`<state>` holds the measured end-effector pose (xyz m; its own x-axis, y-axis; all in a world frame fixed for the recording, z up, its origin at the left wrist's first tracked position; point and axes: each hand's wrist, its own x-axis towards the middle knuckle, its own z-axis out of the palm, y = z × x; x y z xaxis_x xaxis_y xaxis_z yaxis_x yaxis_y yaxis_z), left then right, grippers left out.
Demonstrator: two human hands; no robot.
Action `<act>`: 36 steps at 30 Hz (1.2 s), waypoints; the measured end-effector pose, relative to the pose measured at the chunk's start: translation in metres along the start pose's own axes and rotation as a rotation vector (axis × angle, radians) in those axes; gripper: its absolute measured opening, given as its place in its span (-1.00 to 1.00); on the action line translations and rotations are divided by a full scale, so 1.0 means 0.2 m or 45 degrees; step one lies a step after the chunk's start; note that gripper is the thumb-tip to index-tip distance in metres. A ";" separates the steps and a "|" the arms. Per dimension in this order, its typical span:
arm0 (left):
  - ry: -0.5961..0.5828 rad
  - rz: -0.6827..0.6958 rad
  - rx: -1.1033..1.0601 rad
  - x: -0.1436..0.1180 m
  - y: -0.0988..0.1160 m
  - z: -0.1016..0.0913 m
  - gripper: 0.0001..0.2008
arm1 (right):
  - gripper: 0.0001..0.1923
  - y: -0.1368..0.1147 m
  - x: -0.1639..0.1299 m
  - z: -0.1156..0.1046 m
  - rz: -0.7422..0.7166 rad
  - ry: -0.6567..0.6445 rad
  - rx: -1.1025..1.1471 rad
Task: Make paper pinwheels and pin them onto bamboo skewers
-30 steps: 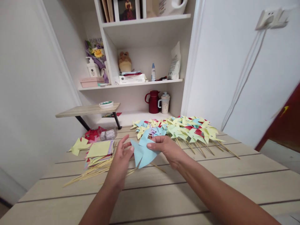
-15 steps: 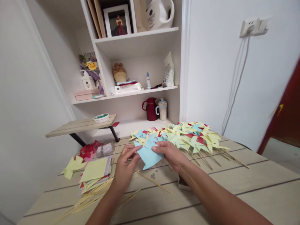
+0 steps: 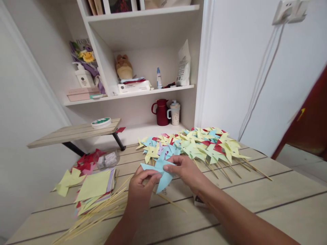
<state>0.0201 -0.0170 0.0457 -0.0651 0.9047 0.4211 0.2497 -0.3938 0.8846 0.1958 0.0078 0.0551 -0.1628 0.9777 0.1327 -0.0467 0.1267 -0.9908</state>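
Between both hands is a light blue paper pinwheel point(image 3: 163, 179), its points folded in toward the centre. My left hand point(image 3: 143, 185) pinches it at the lower left, thumb and fingers near the middle. My right hand point(image 3: 182, 170) grips its right side, with the thumb on the folded paper. Under the pinwheel a single thin stick point(image 3: 172, 202) lies on the table, partly covered. Behind my hands a mass of finished pinwheels point(image 3: 190, 148) on sticks, in yellow, green, blue and red, spreads over the table. A small box point(image 3: 198, 201) is partly hidden beneath my right forearm.
At left lie a stack of coloured paper squares point(image 3: 94, 186), a bundle of thin sticks point(image 3: 98, 214), a loose yellow pinwheel shape point(image 3: 68, 181) and a clear container point(image 3: 108, 160). A small raised wooden shelf point(image 3: 74, 131) stands behind them. A red jug point(image 3: 161, 112) and a cup point(image 3: 174, 113) stand further back.
The blue paper has gone from a partly folded sheet to a pinwheel shape with its points drawn to the centre. My left hand has moved inward, and the camera view has tilted down.
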 end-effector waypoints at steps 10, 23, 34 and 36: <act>0.023 -0.028 0.026 -0.06 0.07 0.01 -0.86 | -0.88 -0.03 -0.04 0.05 0.097 -0.055 0.033; -0.043 -0.044 -0.031 -0.06 0.04 0.02 -0.84 | -0.84 -0.04 -0.08 0.04 0.172 -0.063 0.122; -0.032 -0.100 -0.005 -0.06 0.05 0.02 -0.84 | -0.70 -0.05 -0.08 0.03 0.085 -0.198 0.133; -0.037 -0.081 0.020 -0.06 0.06 0.02 -0.84 | -0.75 -0.04 -0.08 0.03 0.109 -0.162 0.087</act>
<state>0.0268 -0.0317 0.0500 -0.0532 0.9323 0.3577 0.2614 -0.3327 0.9061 0.1925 -0.0104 0.0620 -0.2927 0.9547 0.0543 -0.0933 0.0280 -0.9952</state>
